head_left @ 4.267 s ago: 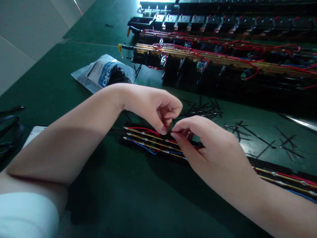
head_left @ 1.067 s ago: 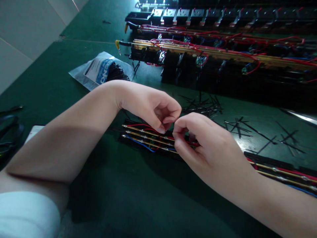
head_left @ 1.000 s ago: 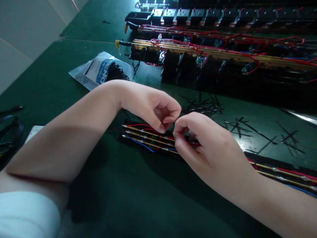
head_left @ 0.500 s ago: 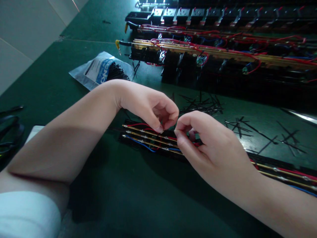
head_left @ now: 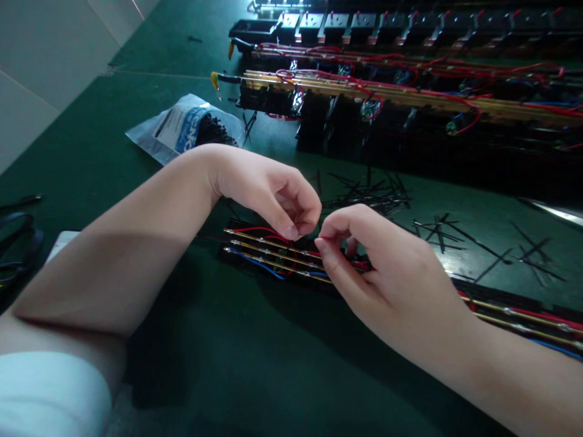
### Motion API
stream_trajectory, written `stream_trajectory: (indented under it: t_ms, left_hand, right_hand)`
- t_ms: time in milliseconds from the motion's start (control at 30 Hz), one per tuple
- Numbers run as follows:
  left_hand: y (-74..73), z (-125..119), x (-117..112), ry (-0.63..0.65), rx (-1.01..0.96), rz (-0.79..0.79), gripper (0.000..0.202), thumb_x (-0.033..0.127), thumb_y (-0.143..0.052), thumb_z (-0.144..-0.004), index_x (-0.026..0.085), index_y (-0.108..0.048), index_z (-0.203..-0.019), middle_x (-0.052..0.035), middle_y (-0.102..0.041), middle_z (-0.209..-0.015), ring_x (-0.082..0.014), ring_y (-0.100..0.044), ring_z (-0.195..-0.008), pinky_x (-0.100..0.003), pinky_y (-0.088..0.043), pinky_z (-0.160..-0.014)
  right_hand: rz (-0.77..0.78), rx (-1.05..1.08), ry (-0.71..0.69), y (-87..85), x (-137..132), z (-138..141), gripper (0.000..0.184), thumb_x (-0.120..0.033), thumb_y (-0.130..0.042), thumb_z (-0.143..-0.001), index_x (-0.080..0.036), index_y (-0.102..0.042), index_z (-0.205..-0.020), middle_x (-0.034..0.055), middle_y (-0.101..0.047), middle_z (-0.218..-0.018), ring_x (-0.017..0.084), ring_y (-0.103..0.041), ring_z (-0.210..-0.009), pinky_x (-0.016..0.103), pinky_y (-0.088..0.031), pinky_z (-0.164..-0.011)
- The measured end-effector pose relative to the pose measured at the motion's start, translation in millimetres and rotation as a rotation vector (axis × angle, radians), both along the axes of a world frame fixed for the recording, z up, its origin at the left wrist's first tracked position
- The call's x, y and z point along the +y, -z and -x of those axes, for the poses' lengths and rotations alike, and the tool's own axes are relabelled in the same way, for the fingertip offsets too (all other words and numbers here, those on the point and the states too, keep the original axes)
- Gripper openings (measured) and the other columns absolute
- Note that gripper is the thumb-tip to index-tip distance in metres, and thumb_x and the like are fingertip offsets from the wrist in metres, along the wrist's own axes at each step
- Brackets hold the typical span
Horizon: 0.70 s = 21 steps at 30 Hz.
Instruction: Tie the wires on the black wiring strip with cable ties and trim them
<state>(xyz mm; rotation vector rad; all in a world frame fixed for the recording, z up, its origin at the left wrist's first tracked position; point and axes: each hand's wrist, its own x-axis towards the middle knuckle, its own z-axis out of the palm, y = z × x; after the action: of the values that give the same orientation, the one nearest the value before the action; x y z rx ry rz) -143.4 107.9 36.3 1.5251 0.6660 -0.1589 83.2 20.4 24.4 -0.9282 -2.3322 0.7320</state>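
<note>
A long black socket strip [head_left: 259, 255] with brass rails and red and blue wires lies open on the green table in front of me, running off to the right. My left hand [head_left: 268, 191] hovers over its left end with fingers curled into a pinch. Just to the right, my right hand [head_left: 382, 267] is pinched too, thumb against bent fingers, above the red wires. The two pinches nearly meet. Whatever sits between the fingertips is too small and too hidden to name.
A plastic bag of black cable ties [head_left: 191, 126] lies at the back left. Loose black tie offcuts [head_left: 368, 191] are scattered behind my hands. Rows of wired socket strips [head_left: 410, 97] fill the back. Dark cables [head_left: 16, 243] lie at the left edge.
Both hands stay over the strip's left end. My left hand has drawn slightly left and its pinch tightened; my right thumb has straightened a little.
</note>
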Motion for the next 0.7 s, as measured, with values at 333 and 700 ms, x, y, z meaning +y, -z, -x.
stream_trajectory:
  t_ms: [333,700]
  left_hand:
    - [-1.2,-0.9,2.1,0.044,0.003,0.019,0.017,0.027,-0.082,-0.075,0.02,-0.08,-0.09,-0.0028,-0.075,-0.082,-0.0174,-0.066,-0.077,-0.026,-0.051,-0.072]
    - [-3.4,-3.1,2.0,0.095,0.024,-0.009,0.009,0.029,-0.078,-0.07,0.021,-0.075,-0.074,-0.0007,-0.065,-0.071,-0.0163,-0.054,-0.068,-0.03,-0.046,-0.067]
  right_hand:
    - [-0.02,-0.058,-0.02,0.8,-0.2,-0.2,0.014,-0.009,-0.054,-0.093,-0.022,-0.06,-0.094,0.0028,-0.073,-0.087,0.018,-0.069,-0.075,0.029,-0.048,-0.058]
    - [-0.009,-0.068,-0.04,-0.5,-0.8,-0.9,0.016,-0.009,-0.052,-0.094,-0.022,-0.062,-0.093,0.0034,-0.072,-0.086,0.019,-0.068,-0.073,0.03,-0.048,-0.058]
